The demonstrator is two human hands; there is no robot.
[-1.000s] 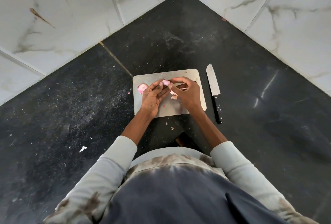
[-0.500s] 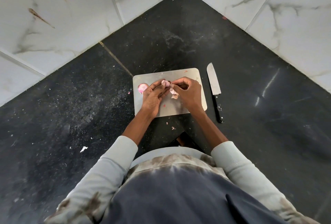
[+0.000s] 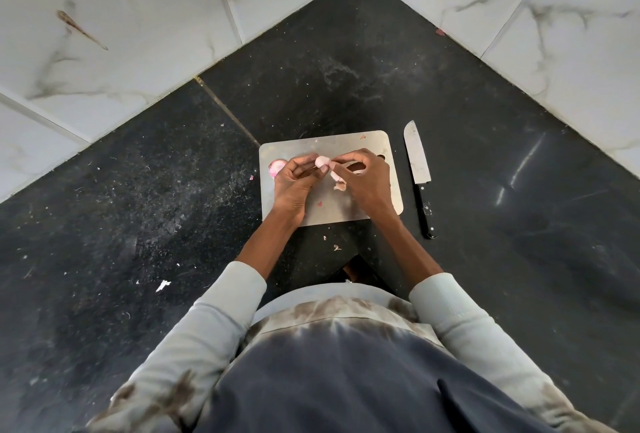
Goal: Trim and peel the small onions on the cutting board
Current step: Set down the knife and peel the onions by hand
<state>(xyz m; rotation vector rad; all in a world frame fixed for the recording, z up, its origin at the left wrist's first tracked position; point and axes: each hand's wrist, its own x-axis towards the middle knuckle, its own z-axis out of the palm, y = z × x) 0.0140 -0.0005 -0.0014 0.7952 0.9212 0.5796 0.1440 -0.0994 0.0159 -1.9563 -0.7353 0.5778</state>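
Steel-grey, the board (image 3: 346, 145) lay flat on a black counter (image 3: 138, 190) in a corner of white marbled tiles (image 3: 104, 34). Both hands met over the middle of the board. The left hand (image 3: 294, 183) had its fingers curled round a small pale-pink onion (image 3: 322, 161), gripping it at the fingertips just above the board. The right hand (image 3: 367, 179) pinched a strip of skin (image 3: 337, 178) that hung from the onion, its lower end curling down near the board. Whether the strip touched the board could not be told.

A second onion (image 3: 276, 166), pink, sat on the board's left edge, partly hidden behind the left hand. A tiny pink fleck lay on the board between the wrists.

To the right of the board, just beside it and apart from it, lay a knife (image 3: 419, 169), blade pointing away from the person, black handle nearer. A few scraps (image 3: 336, 247) lay on the counter just in front of the board. Pale sleeves (image 3: 450, 311) were pushed up the forearms.
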